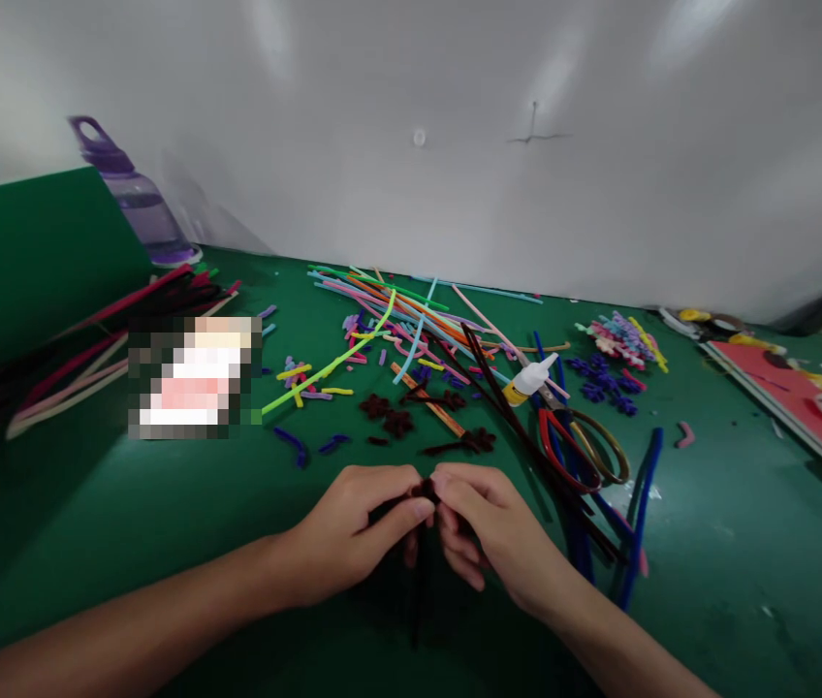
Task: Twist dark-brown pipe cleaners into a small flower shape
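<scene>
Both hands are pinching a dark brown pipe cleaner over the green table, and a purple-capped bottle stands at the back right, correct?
Not quite. The head view shows the left hand and right hand pinching the dark brown pipe cleaner over the green table, but the purple-capped bottle stands at the back left.

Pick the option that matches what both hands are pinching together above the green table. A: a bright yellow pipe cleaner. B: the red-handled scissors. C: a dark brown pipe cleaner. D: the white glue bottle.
C: the left hand and right hand meet on a dark brown fuzzy pipe cleaner, whose tail hangs down between them over the green table.
</scene>
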{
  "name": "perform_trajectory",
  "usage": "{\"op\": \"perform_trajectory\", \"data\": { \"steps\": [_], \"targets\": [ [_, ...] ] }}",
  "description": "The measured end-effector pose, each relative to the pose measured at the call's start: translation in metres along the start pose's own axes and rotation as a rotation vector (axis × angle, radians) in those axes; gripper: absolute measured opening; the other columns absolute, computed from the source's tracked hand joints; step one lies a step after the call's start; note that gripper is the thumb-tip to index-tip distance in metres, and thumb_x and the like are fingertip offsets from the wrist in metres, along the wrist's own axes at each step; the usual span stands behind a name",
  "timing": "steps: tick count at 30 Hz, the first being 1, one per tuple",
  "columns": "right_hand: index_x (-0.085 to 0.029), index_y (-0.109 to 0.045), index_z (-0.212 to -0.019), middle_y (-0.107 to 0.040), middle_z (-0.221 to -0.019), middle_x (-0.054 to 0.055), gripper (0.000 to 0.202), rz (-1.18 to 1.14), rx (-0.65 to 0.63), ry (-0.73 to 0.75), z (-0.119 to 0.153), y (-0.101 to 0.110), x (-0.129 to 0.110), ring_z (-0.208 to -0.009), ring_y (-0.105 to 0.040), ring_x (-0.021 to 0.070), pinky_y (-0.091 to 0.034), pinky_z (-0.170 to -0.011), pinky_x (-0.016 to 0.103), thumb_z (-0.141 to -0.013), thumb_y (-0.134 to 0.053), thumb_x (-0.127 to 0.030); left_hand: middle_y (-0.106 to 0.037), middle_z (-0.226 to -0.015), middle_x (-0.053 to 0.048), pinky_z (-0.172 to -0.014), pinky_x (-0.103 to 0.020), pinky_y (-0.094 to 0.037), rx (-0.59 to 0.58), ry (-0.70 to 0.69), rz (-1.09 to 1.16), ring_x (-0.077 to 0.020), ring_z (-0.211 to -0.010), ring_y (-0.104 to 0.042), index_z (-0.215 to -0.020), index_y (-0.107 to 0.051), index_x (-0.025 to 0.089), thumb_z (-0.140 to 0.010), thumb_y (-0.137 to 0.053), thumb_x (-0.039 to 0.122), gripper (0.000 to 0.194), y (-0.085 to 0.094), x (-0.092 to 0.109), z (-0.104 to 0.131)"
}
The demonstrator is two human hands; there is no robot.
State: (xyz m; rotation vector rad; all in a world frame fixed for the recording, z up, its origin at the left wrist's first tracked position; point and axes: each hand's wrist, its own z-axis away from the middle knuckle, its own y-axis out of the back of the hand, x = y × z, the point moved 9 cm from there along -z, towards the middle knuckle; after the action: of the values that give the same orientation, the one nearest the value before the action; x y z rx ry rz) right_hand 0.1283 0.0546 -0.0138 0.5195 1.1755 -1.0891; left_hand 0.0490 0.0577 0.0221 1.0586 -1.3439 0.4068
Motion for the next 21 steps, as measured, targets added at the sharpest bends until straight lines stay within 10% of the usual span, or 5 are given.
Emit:
{"op": "perform_trajectory", "data": {
  "steps": [21],
  "targets": [
    [-0.019,-0.036,-0.052,-0.030,-0.038,-0.010,0.032,0.034,0.104,-0.015,-0.0021,0.0006,0.0030,-0.025,-0.028,0.0025,-0.018,-0.028,0.015,-0.082,-0.044,-0.028,-0.061,-0.056,0.003,-0.056,-0.017,-0.041,-0.019,0.072,0.019,-0.0099,-0.055,-0.060,-0.069,-0.049,0.018,-0.094,-0.042,0.028,0.028,-0.0029,-0.0072,-0.0019]
  ]
}}
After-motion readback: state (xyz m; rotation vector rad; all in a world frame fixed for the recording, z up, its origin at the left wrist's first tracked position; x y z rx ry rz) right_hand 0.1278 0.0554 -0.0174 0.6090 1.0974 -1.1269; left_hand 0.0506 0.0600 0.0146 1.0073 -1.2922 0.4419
